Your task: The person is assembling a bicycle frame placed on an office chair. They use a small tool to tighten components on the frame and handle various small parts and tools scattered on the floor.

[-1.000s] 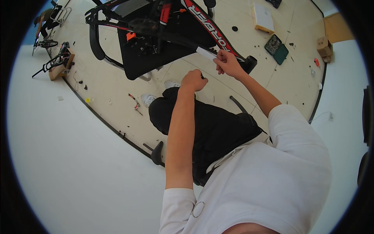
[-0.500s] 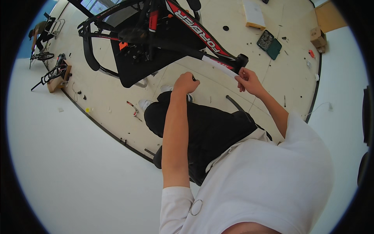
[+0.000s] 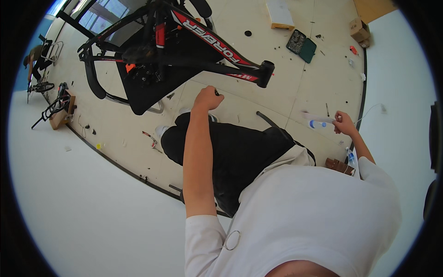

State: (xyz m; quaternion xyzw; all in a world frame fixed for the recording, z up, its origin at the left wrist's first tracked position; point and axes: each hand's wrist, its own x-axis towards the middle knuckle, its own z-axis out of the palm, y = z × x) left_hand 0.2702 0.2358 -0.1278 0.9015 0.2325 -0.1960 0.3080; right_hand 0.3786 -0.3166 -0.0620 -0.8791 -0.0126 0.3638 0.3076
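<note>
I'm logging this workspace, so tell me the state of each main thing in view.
Left hand, closed on a small dark object
Right hand, pinching a white strip
White strip, held by one end, blurred
Red-black bike frame, no wheels or fork
Green case, open
Black tabletop, small parts on it

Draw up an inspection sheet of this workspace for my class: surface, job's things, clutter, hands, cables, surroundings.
Surface: black panel above a pale tiled floor.
Job's things: bicycle frame over the panel; blurred white strip apart from it.
Clutter: orange item over the panel; open green case and bottle on the floor.
Hands: left hand closed around a small dark item, mostly hidden; right hand pinching the strip.
Cables: thin white cable by the right wall.
Surroundings: another person far left; cardboard box upper right.
</note>
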